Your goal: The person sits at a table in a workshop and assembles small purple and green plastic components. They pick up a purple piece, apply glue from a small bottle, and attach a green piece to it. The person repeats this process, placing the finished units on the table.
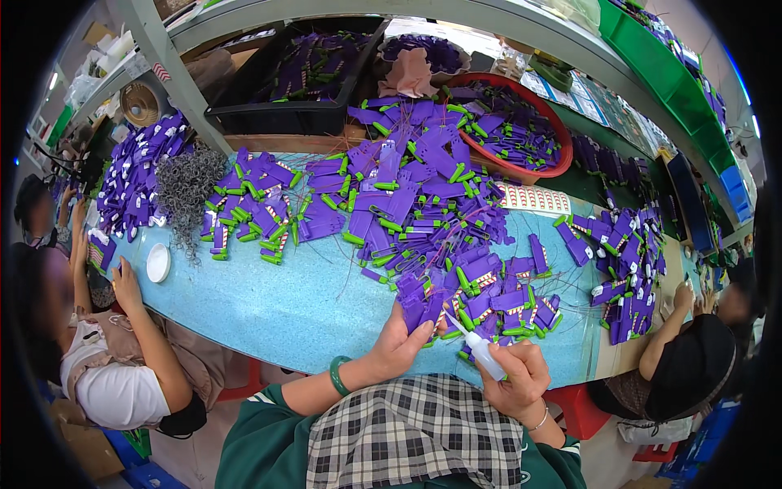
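Observation:
My left hand (397, 342), a green bangle on its wrist, grips a purple plastic part (417, 308) between thumb and fingers at the near edge of the pile. My right hand (520, 381) is closed round a small white squeeze bottle (482, 354), tilted so that its thin nozzle points up and left toward the purple part. Whether the nozzle tip touches the part I cannot tell. Just beyond both hands lies a large heap of purple parts with green ends (391, 208), some with red-and-white striped stickers and thin reddish wires.
A red basin (562, 155) and a black crate (285, 121) of similar parts stand at the back. A sticker sheet (533, 199) lies beyond the heap. Tangled grey wire pieces (189, 186) and a white dish (159, 263) are at left. Co-workers sit on both sides.

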`<state>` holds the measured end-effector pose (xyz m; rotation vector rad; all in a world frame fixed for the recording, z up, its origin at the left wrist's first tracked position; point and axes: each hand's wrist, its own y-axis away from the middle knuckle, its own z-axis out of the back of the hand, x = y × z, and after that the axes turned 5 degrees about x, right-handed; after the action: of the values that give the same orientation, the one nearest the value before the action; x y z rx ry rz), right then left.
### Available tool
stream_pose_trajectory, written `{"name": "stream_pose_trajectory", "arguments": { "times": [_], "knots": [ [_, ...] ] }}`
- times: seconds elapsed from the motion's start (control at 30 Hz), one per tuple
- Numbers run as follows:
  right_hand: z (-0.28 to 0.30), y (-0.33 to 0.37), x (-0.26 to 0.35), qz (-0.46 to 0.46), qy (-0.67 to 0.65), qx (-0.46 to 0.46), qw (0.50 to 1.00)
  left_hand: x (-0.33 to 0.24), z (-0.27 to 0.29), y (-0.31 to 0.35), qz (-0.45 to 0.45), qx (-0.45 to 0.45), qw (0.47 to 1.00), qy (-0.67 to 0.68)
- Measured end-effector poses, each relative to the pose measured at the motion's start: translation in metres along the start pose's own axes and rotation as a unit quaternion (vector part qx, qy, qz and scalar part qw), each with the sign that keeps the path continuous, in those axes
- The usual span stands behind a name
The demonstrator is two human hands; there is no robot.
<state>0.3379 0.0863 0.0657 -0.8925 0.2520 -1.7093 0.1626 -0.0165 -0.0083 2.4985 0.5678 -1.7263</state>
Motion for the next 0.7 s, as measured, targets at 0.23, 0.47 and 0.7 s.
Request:
{"name": "stream_pose_trajectory", "arguments": {
  "times": [0.23, 0.47, 0.7],
  "knots": [
    [-0.001, -0.002, 0.002, 0.008, -0.008, 0.002, 1.000, -0.001, -0.004, 0.000, -0.030, -0.020, 0.979, -0.199],
    [-0.002, -0.004, 0.004, 0.008, 0.009, 0.008, 1.000, 0.006, 0.002, 0.004, -0.051, -0.008, 0.962, -0.267],
    [-0.003, -0.003, 0.002, 0.007, 0.000, 0.002, 1.000, -0.003, -0.003, 0.002, -0.029, -0.032, 0.981, -0.192]
  ]
}}
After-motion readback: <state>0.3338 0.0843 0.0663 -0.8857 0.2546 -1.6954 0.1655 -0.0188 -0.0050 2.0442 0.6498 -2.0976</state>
